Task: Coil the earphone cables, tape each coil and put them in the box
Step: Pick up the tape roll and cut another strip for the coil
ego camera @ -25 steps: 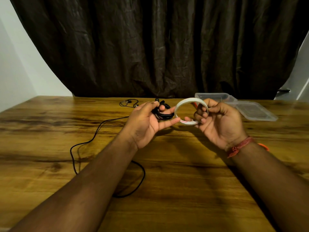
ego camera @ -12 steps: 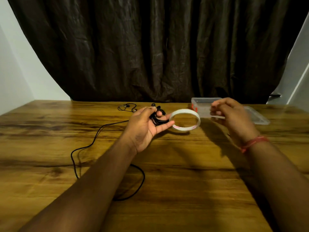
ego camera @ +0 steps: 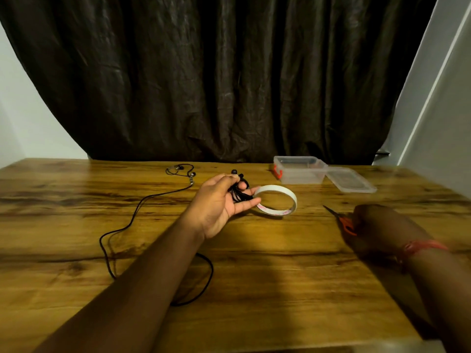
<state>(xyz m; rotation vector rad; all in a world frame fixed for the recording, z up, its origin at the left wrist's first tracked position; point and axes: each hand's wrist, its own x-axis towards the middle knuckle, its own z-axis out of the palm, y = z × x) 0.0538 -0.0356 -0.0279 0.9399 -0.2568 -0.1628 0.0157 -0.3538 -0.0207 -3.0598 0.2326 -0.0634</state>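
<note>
Beyond my right hand (ego camera: 374,225), which rests on orange scissors (ego camera: 342,221), grip unclear, the clear box (ego camera: 299,169) looks empty, lid (ego camera: 350,179) beside it. My left hand (ego camera: 221,202) clasps a coiled earphone cable (ego camera: 239,192) and the tape roll (ego camera: 276,200).

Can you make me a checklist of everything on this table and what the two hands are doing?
Surface: wooden table, brown grain, partly in shadow.
Job's things: coiled black earphones held up above the table; tape roll beside them, touching the fingertips; clear box open at the far side, its lid lying next to it.
Clutter: orange-handled scissors on the table at the right.
Hands: left hand grips the coil; right hand is down at the scissors' handles, blurred, grip unclear.
Cables: a second earphone cable lies uncoiled across the left of the table, passing under the left arm.
Surroundings: dark curtain behind the table, pale walls either side.
</note>
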